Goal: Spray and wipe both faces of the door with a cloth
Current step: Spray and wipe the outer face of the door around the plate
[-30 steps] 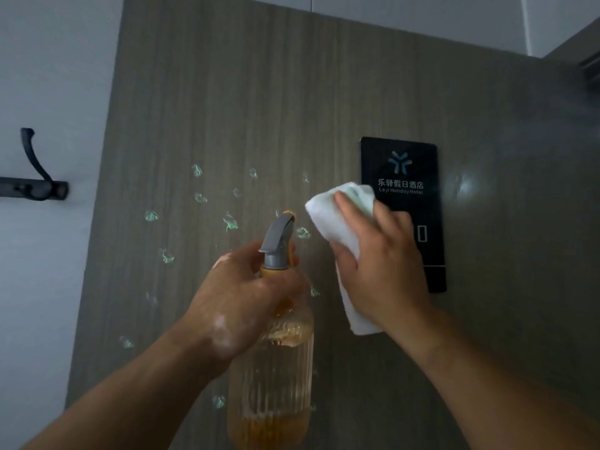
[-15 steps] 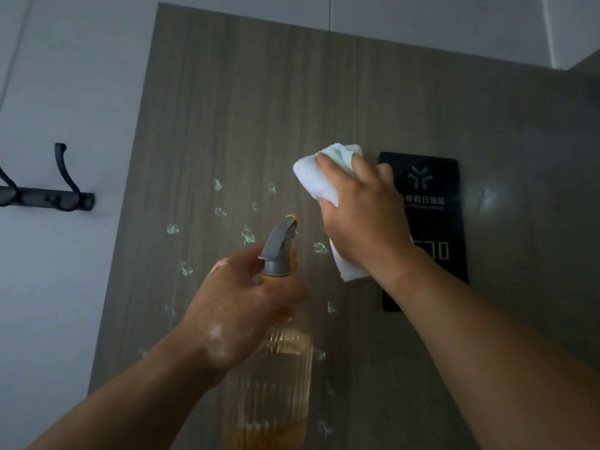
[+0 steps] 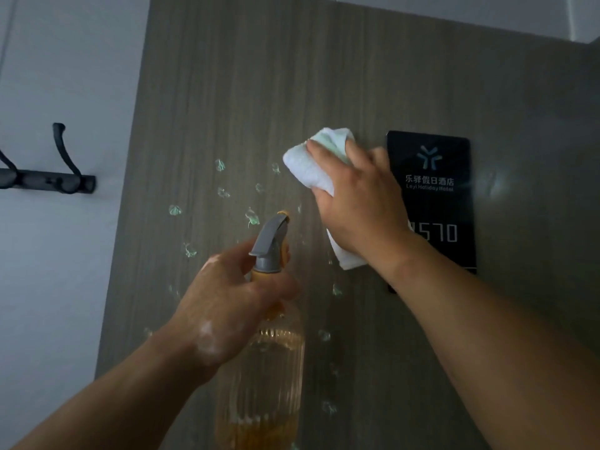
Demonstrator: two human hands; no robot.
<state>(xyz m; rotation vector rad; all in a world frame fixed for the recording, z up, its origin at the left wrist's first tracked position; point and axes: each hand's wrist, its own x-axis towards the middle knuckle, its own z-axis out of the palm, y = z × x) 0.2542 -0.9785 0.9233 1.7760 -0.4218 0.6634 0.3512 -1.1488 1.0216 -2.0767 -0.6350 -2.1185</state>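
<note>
A grey-brown wood-grain door (image 3: 246, 92) fills the view, dotted with foamy spray droplets (image 3: 251, 217) left of centre. My right hand (image 3: 357, 203) presses a folded white cloth (image 3: 311, 167) flat against the door, just left of a black room-number plate. My left hand (image 3: 233, 306) grips the neck of a ribbed clear spray bottle (image 3: 263, 378) with amber liquid and a grey trigger head (image 3: 271, 241), held a little off the door and below the cloth.
A black room-number plate (image 3: 438, 177) is fixed to the door at the right. A black coat-hook rail (image 3: 48, 181) hangs on the pale wall (image 3: 65, 76) to the left of the door.
My right hand slid the cloth up and leftward across the door, off the black plate. The bottle in my left hand stayed about where it was.
</note>
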